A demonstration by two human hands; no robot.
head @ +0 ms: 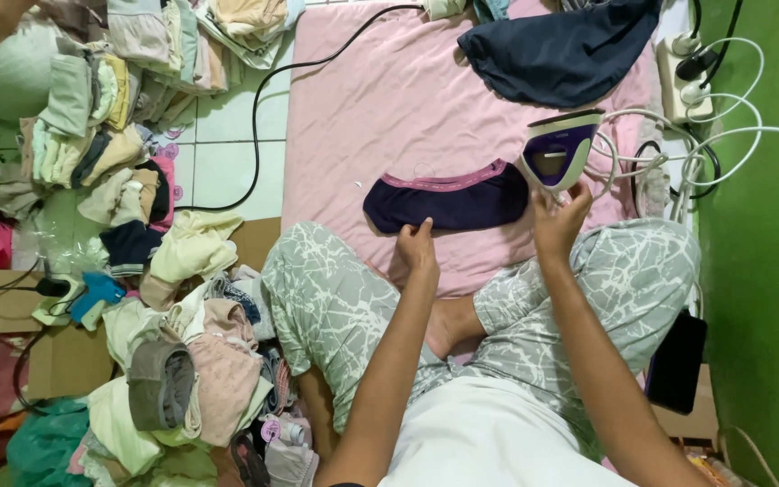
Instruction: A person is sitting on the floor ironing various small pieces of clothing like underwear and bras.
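A dark navy garment with a pink waistband (448, 200) lies flat on the pink cloth (380, 117) in front of my crossed legs. My left hand (418, 245) pinches its near edge at the lower left. My right hand (559, 216) grips its right end, just below a purple and white iron (561, 150) standing upright at the garment's right side. Whether my right fingers touch the iron I cannot tell.
Another dark blue garment (561, 50) lies at the far right of the pink cloth. Piles of folded and loose clothes (151, 271) fill the floor to the left. A power strip with white cables (691, 72) sits by the green wall. A black cord (268, 108) crosses the tiles.
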